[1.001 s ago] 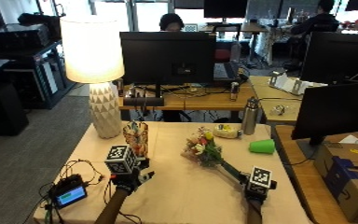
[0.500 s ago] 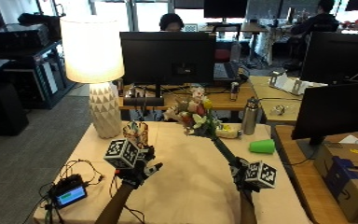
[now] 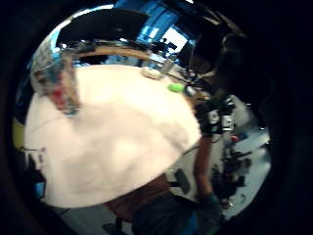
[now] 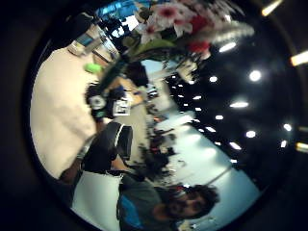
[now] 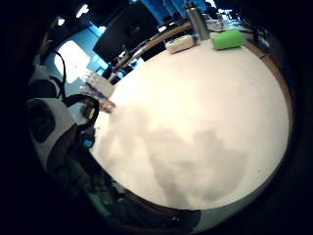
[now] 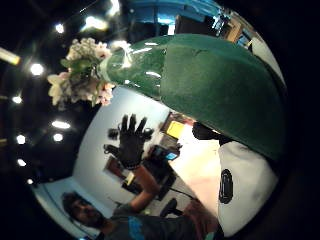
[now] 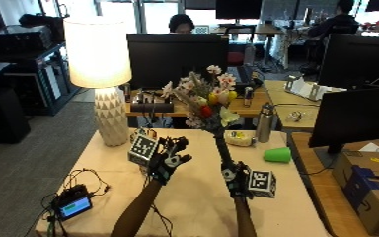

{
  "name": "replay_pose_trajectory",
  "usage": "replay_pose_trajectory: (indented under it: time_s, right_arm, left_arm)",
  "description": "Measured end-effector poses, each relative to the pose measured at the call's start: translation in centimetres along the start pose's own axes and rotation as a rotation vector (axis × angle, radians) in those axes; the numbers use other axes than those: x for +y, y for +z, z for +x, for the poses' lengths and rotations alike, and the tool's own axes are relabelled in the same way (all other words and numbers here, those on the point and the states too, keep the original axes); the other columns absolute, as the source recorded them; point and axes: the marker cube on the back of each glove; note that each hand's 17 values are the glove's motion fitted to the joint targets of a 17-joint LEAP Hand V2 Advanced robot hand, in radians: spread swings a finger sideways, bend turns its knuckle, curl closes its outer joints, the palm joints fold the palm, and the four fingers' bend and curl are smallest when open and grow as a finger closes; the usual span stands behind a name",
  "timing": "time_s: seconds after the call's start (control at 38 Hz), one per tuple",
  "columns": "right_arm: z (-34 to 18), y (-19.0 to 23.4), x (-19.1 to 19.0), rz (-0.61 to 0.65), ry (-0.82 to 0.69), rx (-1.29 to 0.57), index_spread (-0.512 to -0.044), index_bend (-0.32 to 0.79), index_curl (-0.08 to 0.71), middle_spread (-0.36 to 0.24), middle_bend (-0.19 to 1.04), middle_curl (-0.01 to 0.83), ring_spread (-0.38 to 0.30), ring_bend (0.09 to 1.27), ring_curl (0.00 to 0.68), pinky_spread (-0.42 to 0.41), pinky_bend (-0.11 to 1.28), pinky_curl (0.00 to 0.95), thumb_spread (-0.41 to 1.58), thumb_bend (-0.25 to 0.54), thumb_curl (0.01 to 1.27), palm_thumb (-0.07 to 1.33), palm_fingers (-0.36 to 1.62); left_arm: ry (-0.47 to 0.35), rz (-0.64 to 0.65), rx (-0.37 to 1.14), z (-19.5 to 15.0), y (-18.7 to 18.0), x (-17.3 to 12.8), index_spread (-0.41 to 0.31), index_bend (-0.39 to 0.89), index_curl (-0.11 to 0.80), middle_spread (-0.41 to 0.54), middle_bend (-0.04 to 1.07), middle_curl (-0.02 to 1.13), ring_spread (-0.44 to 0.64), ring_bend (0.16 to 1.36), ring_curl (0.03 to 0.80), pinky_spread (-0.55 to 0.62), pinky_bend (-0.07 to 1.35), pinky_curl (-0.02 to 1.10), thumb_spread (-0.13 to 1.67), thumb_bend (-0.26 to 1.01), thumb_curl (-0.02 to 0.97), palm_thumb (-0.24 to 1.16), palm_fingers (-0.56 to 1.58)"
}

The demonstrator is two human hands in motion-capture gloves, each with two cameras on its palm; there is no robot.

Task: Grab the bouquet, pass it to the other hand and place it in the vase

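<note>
My right hand (image 7: pixel 237 178) is wrapped round the green stem of the bouquet (image 7: pixel 206 98), holding it upright above the table (image 7: pixel 196 197), blooms high over my knuckles. Just beside it, my left hand (image 7: pixel 166 159) is raised with fingers spread, palm toward the stem, not touching. Beyond my left hand stands the vase (image 3: pixel 55 81), mostly hidden behind it. Further back sit the green cup (image 7: pixel 277 154), the metal bottle (image 7: pixel 264 123) and the lamp (image 7: pixel 99 69).

bouquet (image 7: pixel 206 98): mixed flowers, green stem, upright, raised | vase (image 3: pixel 55 83): clear, on table
</note>
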Motion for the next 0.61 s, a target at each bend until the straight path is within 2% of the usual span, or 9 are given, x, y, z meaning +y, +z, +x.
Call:
replay_pose_trajectory:
  time_s: [0.08, 0.18, 0.37, 0.61]
  right_arm:
    - [-0.6, 1.2, 0.1, -0.024, -0.012, -0.081, -0.253, 0.27, 0.571, -0.178, 0.75, 0.622, -0.194, 0.94, 0.562, -0.287, 0.73, 0.509, 0.38, -0.031, 0.76, 0.98, 1.35]
    - [-1.5, 2.4, 0.4, -0.039, -0.030, -0.144, -0.253, 0.27, 0.578, -0.177, 0.75, 0.623, -0.194, 0.94, 0.560, -0.290, 0.73, 0.509, 0.39, -0.031, 0.77, 0.97, 1.35]
    - [-2.9, 4.4, 1.3, -0.072, -0.037, -0.226, -0.254, 0.27, 0.587, -0.175, 0.75, 0.624, -0.193, 0.94, 0.560, -0.290, 0.73, 0.507, 0.39, -0.029, 0.77, 0.97, 1.34]
    - [-4.8, 7.4, 2.9, -0.141, -0.001, -0.332, -0.253, 0.26, 0.598, -0.174, 0.74, 0.623, -0.197, 0.93, 0.557, -0.287, 0.72, 0.505, 0.40, -0.030, 0.78, 0.97, 1.34]
  left_arm:
    - [-0.053, -0.061, 0.196, -0.7, 0.9, -2.0, -0.105, 0.13, 0.318, -0.018, 0.19, 0.34, 0.16, 0.52, 0.293, 0.29, 0.38, 0.37, 0.98, 0.00, 0.339, 0.39, 0.55]
    - [-0.097, -0.114, 0.329, -1.0, 1.7, -4.4, -0.106, 0.12, 0.311, -0.045, 0.19, 0.34, 0.14, 0.53, 0.299, 0.27, 0.38, 0.38, 0.97, 0.00, 0.354, 0.46, 0.57]
    - [-0.161, -0.185, 0.441, -1.6, 3.1, -7.2, -0.102, 0.12, 0.300, -0.070, 0.18, 0.35, 0.10, 0.53, 0.306, 0.24, 0.40, 0.39, 0.93, 0.00, 0.377, 0.57, 0.58]
    - [-0.187, -0.285, 0.501, -1.7, 6.0, -9.1, -0.108, 0.12, 0.289, -0.094, 0.17, 0.35, 0.04, 0.55, 0.315, 0.20, 0.40, 0.39, 0.89, -0.02, 0.398, 0.65, 0.58]
